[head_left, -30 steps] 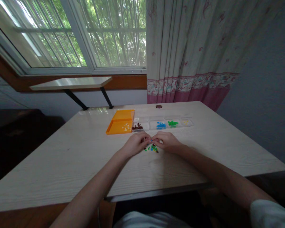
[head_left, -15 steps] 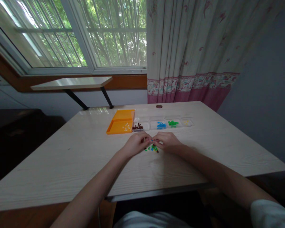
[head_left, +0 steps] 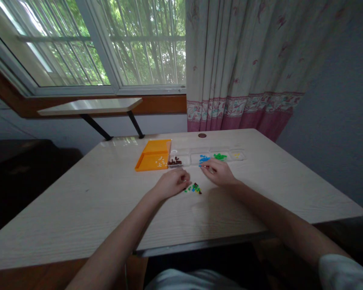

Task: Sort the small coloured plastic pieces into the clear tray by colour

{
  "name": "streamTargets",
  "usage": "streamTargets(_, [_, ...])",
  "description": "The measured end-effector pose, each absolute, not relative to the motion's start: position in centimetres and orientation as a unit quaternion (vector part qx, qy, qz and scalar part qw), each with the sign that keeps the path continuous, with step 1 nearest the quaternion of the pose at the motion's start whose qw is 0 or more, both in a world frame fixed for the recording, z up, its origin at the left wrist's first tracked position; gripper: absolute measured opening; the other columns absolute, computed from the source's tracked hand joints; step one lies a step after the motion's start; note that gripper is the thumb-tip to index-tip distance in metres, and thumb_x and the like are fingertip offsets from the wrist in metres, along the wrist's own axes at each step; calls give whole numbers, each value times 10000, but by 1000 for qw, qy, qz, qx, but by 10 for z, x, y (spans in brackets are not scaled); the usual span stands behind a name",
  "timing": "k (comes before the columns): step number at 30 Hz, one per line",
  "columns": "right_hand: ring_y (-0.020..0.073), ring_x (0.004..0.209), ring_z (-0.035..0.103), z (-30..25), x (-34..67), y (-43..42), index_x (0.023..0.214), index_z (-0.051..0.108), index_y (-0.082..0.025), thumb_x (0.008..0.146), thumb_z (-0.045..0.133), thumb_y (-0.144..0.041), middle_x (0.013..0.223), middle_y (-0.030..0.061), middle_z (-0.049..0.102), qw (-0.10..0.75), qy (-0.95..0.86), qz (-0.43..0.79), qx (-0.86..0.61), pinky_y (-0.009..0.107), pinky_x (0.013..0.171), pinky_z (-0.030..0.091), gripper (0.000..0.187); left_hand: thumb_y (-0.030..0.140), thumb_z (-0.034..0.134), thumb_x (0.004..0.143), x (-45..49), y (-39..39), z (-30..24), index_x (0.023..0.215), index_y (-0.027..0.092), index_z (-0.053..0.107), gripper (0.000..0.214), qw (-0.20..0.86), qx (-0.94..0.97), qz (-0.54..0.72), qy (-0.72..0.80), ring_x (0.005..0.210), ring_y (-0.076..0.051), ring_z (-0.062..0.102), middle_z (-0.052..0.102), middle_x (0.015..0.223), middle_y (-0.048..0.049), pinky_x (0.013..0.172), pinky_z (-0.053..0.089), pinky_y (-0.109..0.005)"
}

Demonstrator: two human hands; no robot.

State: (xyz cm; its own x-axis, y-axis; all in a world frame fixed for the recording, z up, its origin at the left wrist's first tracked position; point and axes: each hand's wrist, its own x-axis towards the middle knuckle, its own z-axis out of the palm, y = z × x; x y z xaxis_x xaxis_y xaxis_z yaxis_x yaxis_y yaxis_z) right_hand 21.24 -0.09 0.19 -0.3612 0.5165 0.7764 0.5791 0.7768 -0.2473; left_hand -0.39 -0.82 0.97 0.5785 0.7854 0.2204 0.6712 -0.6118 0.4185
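Observation:
My right hand (head_left: 218, 172) is in front of the clear boxes, thumb and fingertips pinched on a small blue piece (head_left: 200, 165). Just behind its fingers lie more blue pieces (head_left: 204, 158) in a clear compartment. My left hand (head_left: 173, 184) rests on the table with curled fingers, beside a loose pile of small green, blue, yellow and brown pieces (head_left: 195, 188). Whether those fingers hold anything is too small to make out. Brown pieces (head_left: 174, 161) lie in the compartment beyond my left hand.
An orange open case (head_left: 148, 162) with white bits stands left of the clear boxes. Green pieces (head_left: 220, 156) and yellow pieces (head_left: 236, 155) fill compartments at the right. A raised shelf (head_left: 90, 105) sits at the table's back left. Curtains (head_left: 245, 108) hang behind the table.
My hands have come apart. The right one moved right and away from me to the blue compartment; the left stays near the pile, slightly lower.

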Motion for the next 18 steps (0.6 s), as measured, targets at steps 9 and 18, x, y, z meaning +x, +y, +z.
streamTargets(9, [100, 584, 527, 13, 222, -1, 828, 639, -179, 795, 548, -203, 637, 6, 593, 560, -753, -40, -343, 217, 551, 421, 100, 323, 499, 800, -7, -4, 4, 820, 178, 603, 179, 154, 887, 135, 413, 689, -131, 529, 588, 769, -27, 629, 385, -214])
streamTargets(18, [104, 559, 513, 15, 219, -3, 825, 655, -191, 805, 535, -239, 623, 7, 596, 562, -745, -34, -356, 230, 546, 426, 131, 239, 483, 801, -6, -6, 6, 866, 183, 616, 157, 164, 891, 155, 393, 750, -137, 545, 596, 820, -35, 687, 408, -224])
